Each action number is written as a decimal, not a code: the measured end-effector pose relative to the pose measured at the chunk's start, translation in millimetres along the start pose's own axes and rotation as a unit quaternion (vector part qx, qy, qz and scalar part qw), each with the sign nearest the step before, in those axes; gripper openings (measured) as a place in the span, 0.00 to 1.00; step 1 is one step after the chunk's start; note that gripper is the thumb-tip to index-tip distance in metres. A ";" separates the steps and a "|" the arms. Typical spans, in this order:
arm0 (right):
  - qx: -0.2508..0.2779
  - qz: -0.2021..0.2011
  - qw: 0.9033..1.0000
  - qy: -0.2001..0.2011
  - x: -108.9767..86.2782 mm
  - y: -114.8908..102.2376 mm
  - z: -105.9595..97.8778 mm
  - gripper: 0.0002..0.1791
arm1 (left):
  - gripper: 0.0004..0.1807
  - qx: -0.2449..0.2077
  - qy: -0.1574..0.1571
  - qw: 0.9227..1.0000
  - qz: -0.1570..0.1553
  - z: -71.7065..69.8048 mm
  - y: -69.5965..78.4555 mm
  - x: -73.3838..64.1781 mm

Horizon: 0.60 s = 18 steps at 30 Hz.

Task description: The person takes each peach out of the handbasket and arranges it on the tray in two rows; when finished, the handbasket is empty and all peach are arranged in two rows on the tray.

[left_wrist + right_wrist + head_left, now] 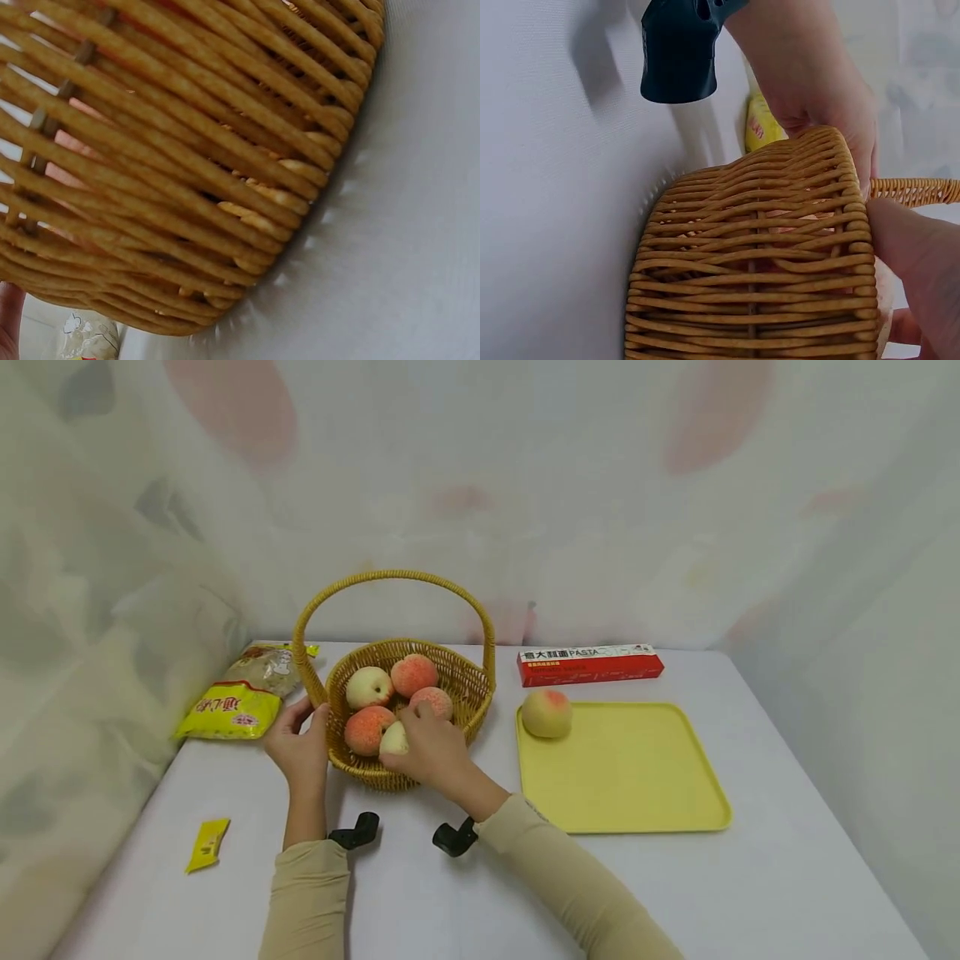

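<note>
A woven basket (382, 777) with a tall arched handle holds several peaches, some reddish (414, 675) and some pale (370, 687). At its left side my left hand (298, 747) grips the rim by the foot of the handle, thumb on the near side. My right hand (431, 747) reaches over the near rim and holds a pale peach (393, 739) inside, its fingers partly covering the fruit. The basket's woven wall (187, 165) fills most of the left wrist view. In the right wrist view, the right hand (930, 270) is at the rim, partly out of frame.
On the right lies a yellow tray (630, 777) with one peach (547, 713) at its far left corner. Behind it is a red pasta box (590, 665). Yellow-and-clear food bags (232, 710) lie left of the basket, and a small yellow packet (207, 845) is nearer.
</note>
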State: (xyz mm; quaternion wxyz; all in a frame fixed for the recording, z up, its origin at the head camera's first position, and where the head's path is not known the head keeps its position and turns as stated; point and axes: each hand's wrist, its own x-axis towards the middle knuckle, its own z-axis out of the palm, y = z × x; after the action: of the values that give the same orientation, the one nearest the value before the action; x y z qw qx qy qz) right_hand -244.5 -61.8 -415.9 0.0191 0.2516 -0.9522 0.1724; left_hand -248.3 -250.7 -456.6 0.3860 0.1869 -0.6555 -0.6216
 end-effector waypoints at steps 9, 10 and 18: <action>0.081 -0.035 0.993 0.081 -0.3 2.0 -3.4 0.30 | 0.13 -0.012 0.001 1.000 0.014 -0.5 18.1 -5.2; 0.094 -0.042 0.990 0.097 0.2 2.5 -6.3 0.30 | 0.13 -0.012 -0.001 1.000 0.017 -0.3 19.4 -4.7; 0.185 -0.043 0.965 0.179 -12.6 24.2 -36.2 0.32 | 0.15 0.014 0.009 1.000 0.015 1.6 2.2 0.2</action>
State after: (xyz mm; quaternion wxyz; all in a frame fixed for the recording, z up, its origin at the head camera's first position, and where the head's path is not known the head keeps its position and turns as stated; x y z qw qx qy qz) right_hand -247.1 -23.8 -391.2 0.1500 0.2566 -0.8729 0.3868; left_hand -249.0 -249.4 -454.3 0.3989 0.1880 -0.6633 -0.6046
